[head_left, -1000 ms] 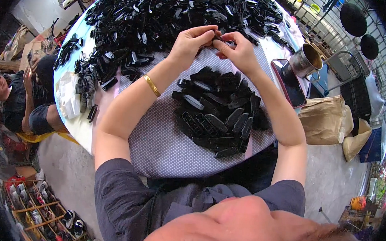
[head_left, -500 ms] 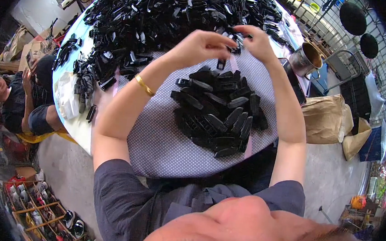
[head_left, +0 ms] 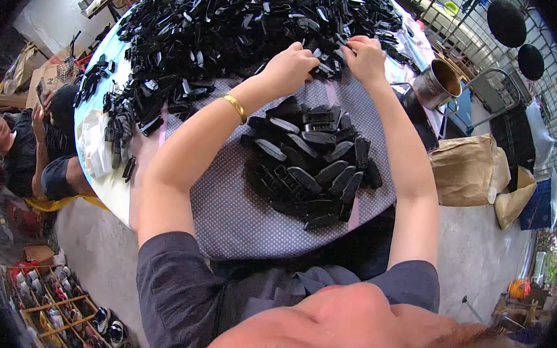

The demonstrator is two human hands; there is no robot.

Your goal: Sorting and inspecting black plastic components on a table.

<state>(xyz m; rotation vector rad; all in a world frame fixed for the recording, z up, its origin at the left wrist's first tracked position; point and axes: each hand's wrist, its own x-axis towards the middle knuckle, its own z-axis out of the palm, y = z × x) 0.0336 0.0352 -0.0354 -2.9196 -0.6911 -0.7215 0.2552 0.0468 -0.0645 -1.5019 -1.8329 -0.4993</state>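
A large heap of small, long black plastic pieces (head_left: 238,20), some glossy, covers the far part of the round table (head_left: 222,219). At the heap's near edge my left hand (head_left: 291,67), with a gold bangle (head_left: 236,108) on its wrist, has its fingers curled closed; what they grip is hidden. Just to its right, my right hand (head_left: 366,58) pinches a black plastic piece (head_left: 342,41) between thumb and fingers. Nearer to me, between my forearms, lies a smaller pile of similar black pieces (head_left: 312,163) on the dotted cloth.
A white plastic bag (head_left: 95,140) lies at the table's left edge. To the right stand a metal pot (head_left: 437,85) and a brown paper sack (head_left: 465,169). Another person (head_left: 29,141) sits at the left, holding a phone. A shoe rack (head_left: 62,307) stands at lower left.
Both hands have lowered to the near edge of the large heap, and their fingers have closed. The smaller pile looks slightly rearranged, with more pieces at its far side.
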